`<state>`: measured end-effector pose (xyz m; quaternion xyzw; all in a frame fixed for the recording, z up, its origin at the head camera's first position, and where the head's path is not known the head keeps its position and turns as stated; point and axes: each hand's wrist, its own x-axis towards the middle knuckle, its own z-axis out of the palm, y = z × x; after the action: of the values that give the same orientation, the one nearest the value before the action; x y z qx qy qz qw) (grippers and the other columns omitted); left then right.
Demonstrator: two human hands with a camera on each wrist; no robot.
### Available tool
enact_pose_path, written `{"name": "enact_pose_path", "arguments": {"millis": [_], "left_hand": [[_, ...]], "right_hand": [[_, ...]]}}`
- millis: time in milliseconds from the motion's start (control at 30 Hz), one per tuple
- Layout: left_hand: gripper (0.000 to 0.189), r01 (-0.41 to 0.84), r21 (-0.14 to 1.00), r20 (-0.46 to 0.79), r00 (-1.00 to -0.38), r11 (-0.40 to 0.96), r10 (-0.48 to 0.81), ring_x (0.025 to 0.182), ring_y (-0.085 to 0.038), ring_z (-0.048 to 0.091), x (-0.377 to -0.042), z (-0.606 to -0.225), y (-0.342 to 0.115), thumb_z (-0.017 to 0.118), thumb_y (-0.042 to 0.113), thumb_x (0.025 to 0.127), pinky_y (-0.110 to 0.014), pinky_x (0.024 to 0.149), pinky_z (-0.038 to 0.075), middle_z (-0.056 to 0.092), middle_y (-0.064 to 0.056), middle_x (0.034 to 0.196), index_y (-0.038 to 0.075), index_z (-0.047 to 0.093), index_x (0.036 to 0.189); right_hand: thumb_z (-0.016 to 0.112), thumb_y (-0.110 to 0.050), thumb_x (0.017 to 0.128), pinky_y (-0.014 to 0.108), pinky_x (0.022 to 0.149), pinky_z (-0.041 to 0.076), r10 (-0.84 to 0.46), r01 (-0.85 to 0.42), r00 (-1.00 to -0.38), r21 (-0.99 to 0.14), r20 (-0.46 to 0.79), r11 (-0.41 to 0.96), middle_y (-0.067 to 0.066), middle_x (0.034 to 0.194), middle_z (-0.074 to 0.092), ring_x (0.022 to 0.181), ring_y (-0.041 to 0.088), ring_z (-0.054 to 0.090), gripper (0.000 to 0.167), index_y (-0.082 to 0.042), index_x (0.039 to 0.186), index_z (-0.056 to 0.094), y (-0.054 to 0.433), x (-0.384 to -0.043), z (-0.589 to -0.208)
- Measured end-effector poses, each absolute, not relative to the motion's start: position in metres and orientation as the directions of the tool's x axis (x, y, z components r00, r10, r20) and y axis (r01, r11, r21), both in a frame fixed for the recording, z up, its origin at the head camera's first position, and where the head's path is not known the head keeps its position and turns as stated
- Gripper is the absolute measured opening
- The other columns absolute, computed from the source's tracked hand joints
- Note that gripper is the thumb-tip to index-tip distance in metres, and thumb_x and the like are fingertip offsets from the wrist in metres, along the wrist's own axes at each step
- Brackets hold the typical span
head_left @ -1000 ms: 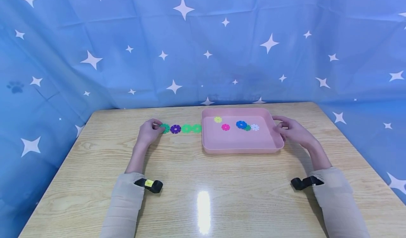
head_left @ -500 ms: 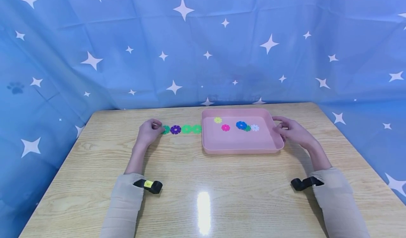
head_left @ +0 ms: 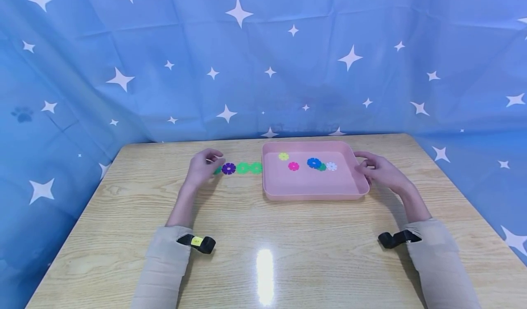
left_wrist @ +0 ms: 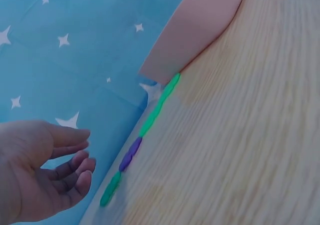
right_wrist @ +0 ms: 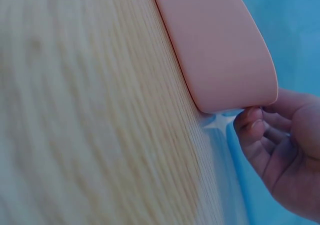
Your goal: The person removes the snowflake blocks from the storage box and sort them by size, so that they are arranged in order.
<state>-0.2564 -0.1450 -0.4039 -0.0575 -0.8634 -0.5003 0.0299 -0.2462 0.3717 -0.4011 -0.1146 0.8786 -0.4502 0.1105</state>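
Flat, notched plastic snowflake discs lie in a row on the table left of a pink tray [head_left: 314, 187]. From the left they are a darker green disc [left_wrist: 111, 189], a purple disc [head_left: 228, 168] and two light green discs [head_left: 249, 168], the last beside the tray. My left hand [head_left: 202, 166] hovers over the row's left end, partly hiding the darker green disc in the head view. Its fingers are loosely bent, with nothing between them in the left wrist view. My right hand [head_left: 380, 171] holds the tray's right wall at the rim, fingers outside it.
Inside the tray lie a yellow disc [head_left: 283, 156], a pink disc [head_left: 293, 166], a blue disc [head_left: 314, 163] overlapping a green disc [head_left: 321, 166], and a white disc [head_left: 331, 166]. A blue star-patterned curtain [head_left: 263, 62] hangs behind the wooden table [head_left: 313, 254].
My left hand has let go of the darker green disc, risen and shifted right toward the purple one. The right hand and the tray stay as they were.
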Motion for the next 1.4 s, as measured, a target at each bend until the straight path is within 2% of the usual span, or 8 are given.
{"name": "enact_pose_path", "arguments": {"millis": [167, 533, 800, 1033, 1167, 1400], "left_hand": [[0.026, 0.176, 0.875, 0.141, -0.984, 0.452, 0.110, 0.093, -0.029, 0.062, -0.255, -0.401, -0.129, 0.067, 0.011, 0.097, -0.033, 0.081, 0.051, 0.063, -0.015, 0.099, -0.005, 0.066, 0.117], [0.025, 0.216, 0.889, 0.146, -0.969, 0.404, 0.198, 0.087, -0.024, 0.061, -0.247, -0.400, -0.092, 0.067, 0.013, 0.098, -0.035, 0.077, 0.053, 0.062, -0.012, 0.098, -0.001, 0.066, 0.118], [0.025, 0.259, 0.879, 0.155, -0.949, 0.400, 0.275, 0.093, -0.025, 0.060, -0.242, -0.390, -0.056, 0.068, 0.013, 0.098, -0.033, 0.081, 0.052, 0.063, -0.009, 0.098, 0.001, 0.067, 0.119], [0.020, 0.295, 0.886, 0.176, -0.927, 0.358, 0.331, 0.089, -0.022, 0.060, -0.240, -0.385, -0.023, 0.070, 0.011, 0.096, -0.029, 0.077, 0.052, 0.063, -0.007, 0.094, 0.003, 0.067, 0.114], [0.019, 0.312, 0.890, 0.183, -0.912, 0.333, 0.366, 0.086, -0.020, 0.060, -0.241, -0.388, -0.005, 0.069, 0.010, 0.096, -0.026, 0.075, 0.051, 0.062, -0.006, 0.091, 0.001, 0.067, 0.113], [0.023, 0.357, 0.871, 0.207, -0.889, 0.337, 0.409, 0.086, -0.019, 0.060, -0.244, -0.398, 0.020, 0.069, 0.009, 0.096, -0.023, 0.079, 0.051, 0.065, -0.007, 0.095, -0.003, 0.068, 0.116]], "right_hand": [[0.053, -0.017, 0.106, 0.038, 0.059, 0.051, -0.299, -0.102, -0.950, -0.815, -0.090, 0.570, 0.019, 0.093, 0.055, 0.062, 0.023, 0.053, 0.056, 0.000, 0.155, 0.031, 0.372, -0.246, -0.401], [0.053, -0.017, 0.106, 0.038, 0.059, 0.051, -0.304, -0.112, -0.949, -0.813, -0.083, 0.572, 0.020, 0.094, 0.056, 0.062, 0.023, 0.054, 0.056, 0.001, 0.154, 0.031, 0.372, -0.245, -0.401], [0.053, -0.017, 0.106, 0.038, 0.059, 0.051, -0.301, -0.113, -0.950, -0.809, -0.081, 0.577, 0.020, 0.093, 0.055, 0.062, 0.023, 0.054, 0.056, 0.001, 0.154, 0.031, 0.373, -0.244, -0.401], [0.054, -0.016, 0.105, 0.038, 0.059, 0.050, -0.296, -0.118, -0.952, -0.803, -0.075, 0.585, 0.018, 0.092, 0.055, 0.061, 0.023, 0.053, 0.055, 0.001, 0.153, 0.034, 0.371, -0.244, -0.401], [0.054, -0.016, 0.105, 0.038, 0.060, 0.050, -0.298, -0.123, -0.952, -0.803, -0.071, 0.583, 0.019, 0.092, 0.056, 0.061, 0.023, 0.054, 0.055, 0.001, 0.153, 0.034, 0.370, -0.243, -0.400], [0.055, -0.017, 0.105, 0.039, 0.061, 0.051, -0.293, -0.112, -0.953, -0.804, -0.081, 0.584, 0.020, 0.094, 0.055, 0.062, 0.023, 0.054, 0.056, 0.000, 0.154, 0.033, 0.370, -0.245, -0.400]]}}
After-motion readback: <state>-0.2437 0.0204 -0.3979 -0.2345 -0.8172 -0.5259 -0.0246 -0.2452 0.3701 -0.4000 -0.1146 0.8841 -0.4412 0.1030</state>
